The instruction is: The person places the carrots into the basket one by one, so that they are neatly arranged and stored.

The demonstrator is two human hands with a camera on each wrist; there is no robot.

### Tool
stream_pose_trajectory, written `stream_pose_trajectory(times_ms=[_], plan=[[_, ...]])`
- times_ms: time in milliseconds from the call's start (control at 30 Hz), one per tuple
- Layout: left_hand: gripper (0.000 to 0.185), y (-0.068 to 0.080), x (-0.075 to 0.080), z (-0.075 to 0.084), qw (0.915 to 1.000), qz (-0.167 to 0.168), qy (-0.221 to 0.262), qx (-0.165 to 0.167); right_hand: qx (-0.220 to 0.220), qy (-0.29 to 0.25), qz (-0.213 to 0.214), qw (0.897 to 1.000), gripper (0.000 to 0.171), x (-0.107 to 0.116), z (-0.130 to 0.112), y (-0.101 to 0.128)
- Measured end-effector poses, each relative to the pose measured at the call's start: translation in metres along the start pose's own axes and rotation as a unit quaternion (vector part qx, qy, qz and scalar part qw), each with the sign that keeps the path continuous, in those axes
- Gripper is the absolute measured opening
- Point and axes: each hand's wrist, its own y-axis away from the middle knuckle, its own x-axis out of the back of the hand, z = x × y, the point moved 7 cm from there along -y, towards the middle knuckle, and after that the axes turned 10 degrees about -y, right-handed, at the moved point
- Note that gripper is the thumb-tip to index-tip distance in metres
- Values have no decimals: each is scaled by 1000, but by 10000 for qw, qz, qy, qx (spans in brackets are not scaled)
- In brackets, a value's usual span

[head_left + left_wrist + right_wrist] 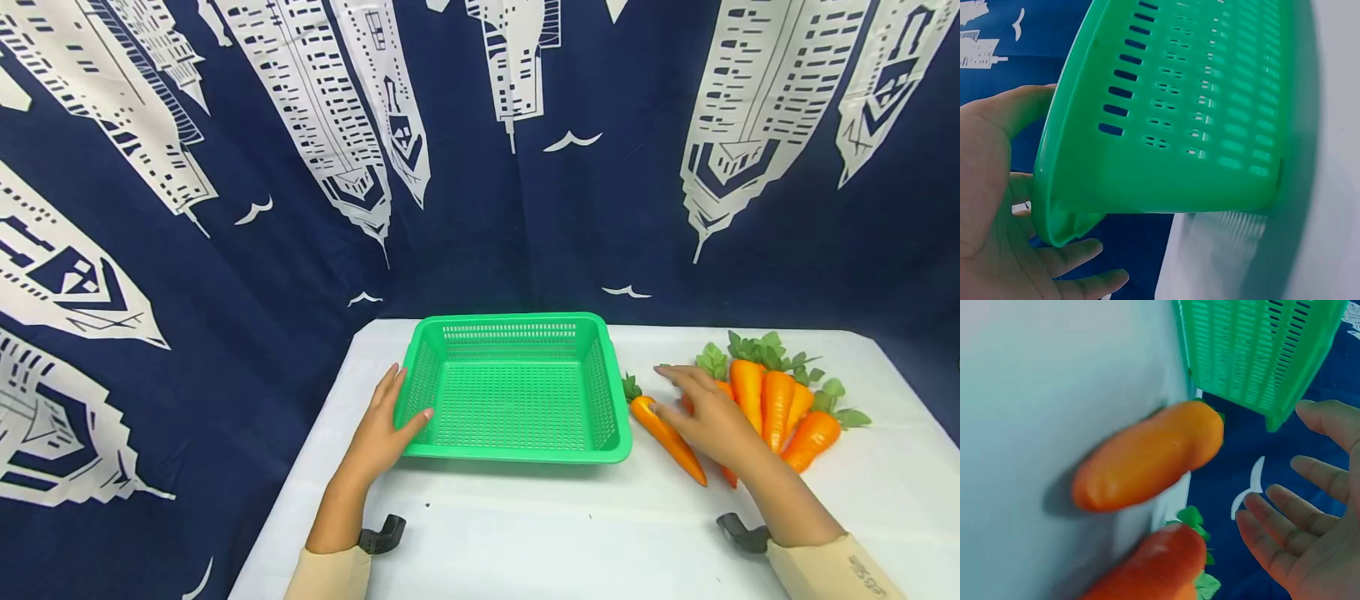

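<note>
Centrally, a green rectangular plastic basket with perforated walls and a flat rim (517, 455) stands upright on a white-covered table (562, 542), near its far edge; its interior contains no items. At the basket's left end, the left hand (378, 437) is positioned with fingers extended and thumb set wide of them; the thumb reaches over the rim toward the interior, and the remaining fingers lie along the outside. Firm contact with the rim cannot be confirmed. To the right of the basket, the right hand (712, 421) is located above the carrots, palm down, fingers extended and spaced apart, holding nothing. Below and beside its fingertips, a slender, tapered orange carrot with a green leafy top (667, 436) lies diagonally, leafy end just beside the basket and tip directed toward the near right. Farther right, a cluster of thick orange carrots with green leaves (777, 404) lies on the table, partly covered by the right hand. Behind the table hangs a dark blue cloth printed with inverted white buildings and birds (562, 225).
</note>
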Motion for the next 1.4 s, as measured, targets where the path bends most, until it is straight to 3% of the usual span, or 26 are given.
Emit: stream_pose_trajectory(times_ms=[200, 400, 933, 1100, 1400], plan=[[90, 13, -7, -8, 9999, -37, 122, 9, -215, -200, -306, 9991, 58, -17, 10, -2], [93, 22, -16, -14, 9996, -140, 220, 91, -216, -215, -349, 9989, 55, -28, 18, -4], [100, 24, -25, -12, 9972, -171, 724, 89, -536, -75, -508, 9972, 58, -41, 36, -3], [104, 23, -27, -14, 9956, -154, 909, 141, -689, -377, -521, 9955, 57, -32, 32, -4], [108, 23, -28, -16, 9928, -231, 1160, 172, -862, -669, -184, 9939, 57, 5, 5, -13]])
